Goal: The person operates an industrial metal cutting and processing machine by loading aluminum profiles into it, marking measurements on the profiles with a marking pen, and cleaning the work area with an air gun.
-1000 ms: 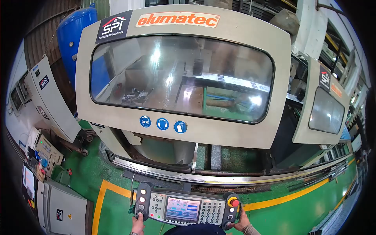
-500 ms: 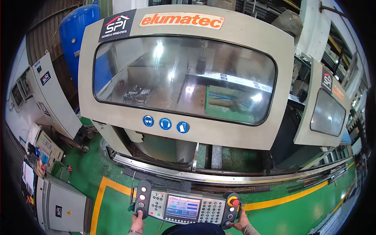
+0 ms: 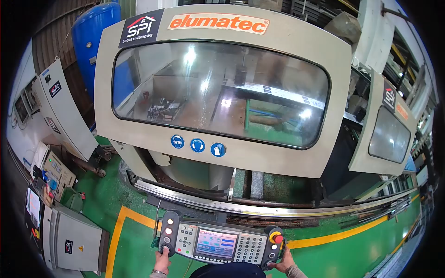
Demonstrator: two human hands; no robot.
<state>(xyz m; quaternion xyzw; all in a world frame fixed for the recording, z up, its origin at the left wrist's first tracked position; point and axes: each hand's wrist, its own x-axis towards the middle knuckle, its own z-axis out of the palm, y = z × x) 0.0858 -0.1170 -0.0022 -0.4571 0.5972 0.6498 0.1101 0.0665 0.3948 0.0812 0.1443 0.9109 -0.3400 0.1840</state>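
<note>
A wide control panel [image 3: 184,237] with a lit screen [image 3: 216,243] and several keys spans the lower middle of the view. At its left end, my left hand [image 3: 162,262] is closed on the edge, thumb on the lowest round button of the dark button strip [image 3: 170,227]. My right hand [image 3: 282,262] grips the right end, its thumb at the bottom button below the red emergency stop knob [image 3: 277,239]. The undersides of both hands' grips are hidden.
Beyond the panel stands a large beige machine hood [image 3: 139,132] with a long window [image 3: 185,102]; a spindle shows dimly behind it. A metal rail [image 3: 259,209] runs along its base. Grey cabinets [image 3: 76,236] stand at left, and a yellow line [image 3: 116,241] marks the green floor.
The camera view has shifted slightly, so the machine appears a little further right. Both hands keep their hold on the panel, thumbs at the same buttons.
</note>
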